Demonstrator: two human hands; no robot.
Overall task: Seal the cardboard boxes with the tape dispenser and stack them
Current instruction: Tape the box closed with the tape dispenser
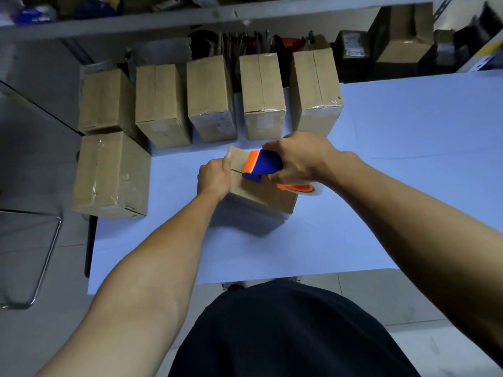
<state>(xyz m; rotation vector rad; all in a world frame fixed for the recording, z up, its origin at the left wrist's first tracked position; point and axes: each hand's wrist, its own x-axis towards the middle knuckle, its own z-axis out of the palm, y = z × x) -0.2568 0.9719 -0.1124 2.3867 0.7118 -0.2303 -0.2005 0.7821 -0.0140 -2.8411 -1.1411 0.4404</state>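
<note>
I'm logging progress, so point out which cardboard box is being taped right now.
The box at the table's middle: the left hand grips it and the right hand holds the tape dispenser on its seam. The others stand untouched.

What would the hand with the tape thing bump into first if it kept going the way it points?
Probably the left hand. The right hand aims the dispenser leftward along the box top, and the left thumb lies just ahead on that seam. Depth is hard to judge.
</note>
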